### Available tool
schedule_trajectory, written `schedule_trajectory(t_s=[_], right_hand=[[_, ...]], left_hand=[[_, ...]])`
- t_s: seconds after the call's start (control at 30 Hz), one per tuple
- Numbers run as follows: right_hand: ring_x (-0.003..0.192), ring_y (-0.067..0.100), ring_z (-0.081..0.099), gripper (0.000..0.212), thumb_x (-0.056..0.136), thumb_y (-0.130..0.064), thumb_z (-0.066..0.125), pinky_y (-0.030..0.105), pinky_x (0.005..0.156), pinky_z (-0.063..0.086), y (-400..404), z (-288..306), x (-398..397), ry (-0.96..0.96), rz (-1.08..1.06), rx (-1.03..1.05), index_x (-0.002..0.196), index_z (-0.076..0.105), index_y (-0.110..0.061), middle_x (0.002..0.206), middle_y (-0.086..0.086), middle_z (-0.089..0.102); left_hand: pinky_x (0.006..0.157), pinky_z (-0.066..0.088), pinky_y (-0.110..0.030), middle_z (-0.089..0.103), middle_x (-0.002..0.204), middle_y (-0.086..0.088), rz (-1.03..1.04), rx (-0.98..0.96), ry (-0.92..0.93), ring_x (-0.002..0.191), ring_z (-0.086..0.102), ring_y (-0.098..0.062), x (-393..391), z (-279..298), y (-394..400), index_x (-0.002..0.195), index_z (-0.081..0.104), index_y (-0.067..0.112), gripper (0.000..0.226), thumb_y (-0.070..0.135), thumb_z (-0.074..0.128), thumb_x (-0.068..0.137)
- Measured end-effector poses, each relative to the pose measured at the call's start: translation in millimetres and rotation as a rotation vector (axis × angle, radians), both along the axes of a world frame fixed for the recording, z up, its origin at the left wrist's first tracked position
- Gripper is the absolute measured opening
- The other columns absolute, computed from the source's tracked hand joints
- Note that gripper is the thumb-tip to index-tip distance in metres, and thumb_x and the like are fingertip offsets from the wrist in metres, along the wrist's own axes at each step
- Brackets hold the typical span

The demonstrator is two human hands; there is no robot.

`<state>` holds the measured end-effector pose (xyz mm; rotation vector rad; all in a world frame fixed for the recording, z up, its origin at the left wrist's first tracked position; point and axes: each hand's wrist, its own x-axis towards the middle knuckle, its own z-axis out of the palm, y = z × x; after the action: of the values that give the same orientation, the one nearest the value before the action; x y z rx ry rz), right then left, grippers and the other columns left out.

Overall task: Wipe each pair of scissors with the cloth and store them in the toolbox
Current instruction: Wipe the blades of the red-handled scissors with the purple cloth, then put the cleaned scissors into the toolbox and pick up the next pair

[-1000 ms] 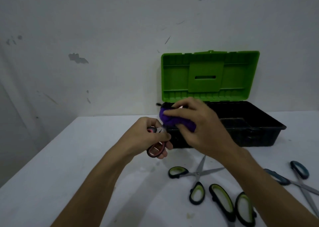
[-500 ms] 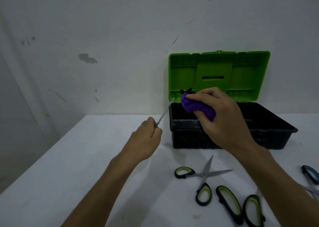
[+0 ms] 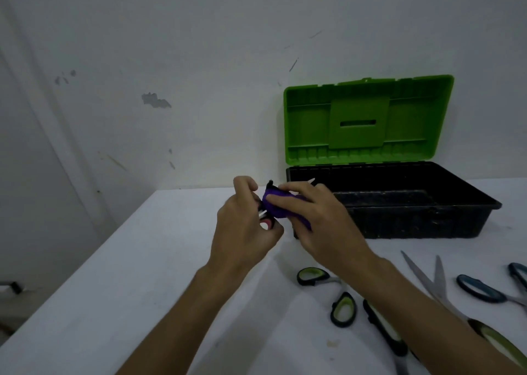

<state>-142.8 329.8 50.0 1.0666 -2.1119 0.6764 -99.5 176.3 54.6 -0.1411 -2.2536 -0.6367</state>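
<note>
Scuffed white wall, white worktop [image 3: 119, 275]. Half a second ago the hands were apart; now they're together again, left hand [image 3: 242, 226] gripping the red-handled scissors [image 3: 266, 223], right hand [image 3: 319, 217] pinching the purple cloth [image 3: 275, 205] around the blades. Another wipe stroke, so not ready for the open toolbox [image 3: 399, 212] just behind.

No readable text, label, brand or number shows on anything here.

A single head-worn camera looks forward and down, close over the white table [image 3: 119, 275]; the wall [image 3: 171, 46] stands far, and its wide lens probably bends the edges.
</note>
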Motion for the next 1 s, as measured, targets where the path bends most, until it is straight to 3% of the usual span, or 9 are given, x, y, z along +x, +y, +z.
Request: schedule_trajectory(t_s=[0.13,0.27,0.43,0.6,0.77,1.0], right_hand=[[0.088,0.022,0.049,0.047,0.085,0.002,0.066,0.029,0.075,0.044,8.7,6.2,-11.5,0.05,-0.061,-0.029,0.126,0.063,-0.02,0.12,0.001,0.063],[0.091,0.015,0.041,0.044,0.088,-0.001,0.061,0.025,0.081,0.031,42.0,18.1,-39.2,-0.053,-0.242,-0.086,0.127,0.062,-0.023,0.115,0.002,0.065],[0.089,0.014,0.039,0.041,0.089,-0.006,0.062,0.024,0.077,0.026,80.7,32.1,-69.1,-0.109,-0.365,-0.11,0.126,0.062,-0.023,0.109,0.003,0.064],[0.092,0.017,0.048,0.041,0.087,-0.008,0.063,0.026,0.08,0.033,97.3,46.4,-96.8,-0.234,-0.372,-0.04,0.124,0.064,-0.027,0.107,0.001,0.065],[0.104,0.021,0.057,0.039,0.087,-0.011,0.063,0.026,0.086,0.04,110.6,57.2,-131.1,-0.398,-0.393,0.088,0.121,0.065,-0.031,0.115,0.0,0.066],[0.108,0.015,0.058,0.038,0.087,-0.013,0.065,0.02,0.083,0.036,116.2,45.5,-167.7,-0.548,-0.352,0.193,0.119,0.066,-0.033,0.121,-0.008,0.065]], left_hand=[[0.059,0.036,-0.007,0.054,0.08,0.006,-0.028,0.025,0.066,0.064,0.055,-0.012,0.5,3.3,-3.5,0.105,0.034,0.018,0.06,0.014,0.078,0.064],[0.057,0.04,-0.009,0.057,0.08,0.004,-0.05,0.051,0.036,0.065,0.057,-0.013,-2.6,6.6,-3.2,0.1,0.033,0.023,0.057,0.014,0.077,0.065],[0.063,0.037,-0.016,0.056,0.08,0.008,-0.111,-0.049,-0.074,0.073,0.051,-0.01,-42.6,14.8,-3.0,0.091,0.056,0.018,0.027,0.019,0.077,0.073],[0.067,0.028,-0.022,0.059,0.083,0.004,-0.134,-0.143,-0.152,0.083,0.051,-0.017,-113.0,21.6,15.3,0.091,0.067,0.015,0.02,0.026,0.074,0.077],[0.07,0.04,-0.026,0.07,0.088,0.001,-0.158,-0.174,-0.406,0.089,0.063,-0.02,-179.8,25.7,43.2,0.087,0.071,0.021,0.015,0.033,0.073,0.08],[0.103,0.029,-0.047,0.062,0.114,0.0,-0.036,-0.615,-0.771,0.124,0.038,-0.027,-231.6,6.3,69.7,0.091,0.07,0.031,0.024,0.05,0.072,0.076]])
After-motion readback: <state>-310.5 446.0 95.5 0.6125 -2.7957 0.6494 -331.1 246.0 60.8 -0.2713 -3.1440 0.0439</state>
